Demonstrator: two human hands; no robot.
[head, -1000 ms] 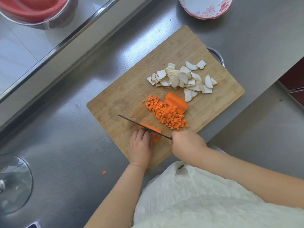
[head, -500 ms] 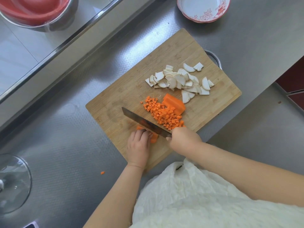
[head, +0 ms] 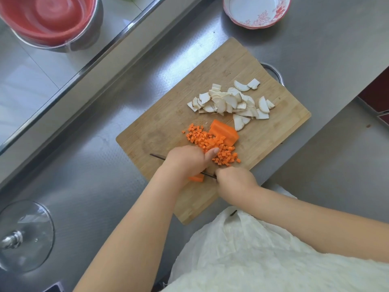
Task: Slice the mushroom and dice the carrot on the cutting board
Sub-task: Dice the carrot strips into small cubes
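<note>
On the wooden cutting board [head: 160, 123], set askew on the steel bench [head: 315, 39]: knife [head: 156, 156] mostly hidden, only a thin dark tip left of the left hand [head: 187, 161] and a short dark stretch between the two hands; edge-on, so blade width hard to judge. Right hand [head: 233, 182] clenched round the knife handle, handle itself covered by the fingers. Left hand lying over the blade, knuckles up, thumb stretched toward the diced carrot [head: 212, 144]; fingers out of sight beneath the palm, so left grip impossible to tell. Small orange carrot piece [head: 196, 178] peeking out under the left wrist, most of it covered. Diced carrot in a loose heap of small cubes near the board's middle, touching a larger uncut carrot chunk [head: 224, 131] just behind it. Mushroom slices [head: 229, 102], pale and thin, some overlapping, spread toward the far right of the board, just beside the chunk. Metal loop handle [head: 273, 73] showing past the board's far edge, rest concealed. Cut off by the frame: patterned bowl [head: 256, 11] at top, red basin [head: 48, 15] inside a metal pot at top left, glass lid [head: 23, 237] at lower left. White crinkled garment [head: 252, 260] filling the lower right.
</note>
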